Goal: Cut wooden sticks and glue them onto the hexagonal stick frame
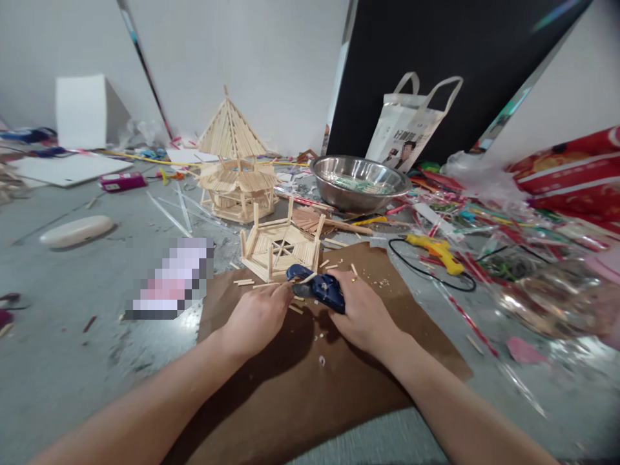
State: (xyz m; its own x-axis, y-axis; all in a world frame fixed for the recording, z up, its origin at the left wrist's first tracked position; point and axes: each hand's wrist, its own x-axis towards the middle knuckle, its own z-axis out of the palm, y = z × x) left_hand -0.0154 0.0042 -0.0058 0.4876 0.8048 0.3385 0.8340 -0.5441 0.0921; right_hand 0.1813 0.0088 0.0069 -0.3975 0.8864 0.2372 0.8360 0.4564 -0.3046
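My right hand [364, 310] is closed around a blue hand cutter [329, 290], whose jaws point left over the brown sheet [290, 387]. A thin wooden stick [306, 279] lies across the cutter's jaws. My left hand [259, 313] pinches at the stick's left end, close to the jaws; the fingertips are partly hidden. Just beyond both hands sits a six-sided wooden stick frame [281, 248] with short upright posts. Several short stick pieces [243, 282] and small chips lie around it on the sheet.
Behind the frame stands a stick-built pavilion [237, 168] with a pointed roof. A metal bowl [358, 200] is at its right, near a white bag [404, 129]. A yellow glue gun [436, 252] with a black cord lies right. A blurred-out phone-like object [172, 278] lies left.
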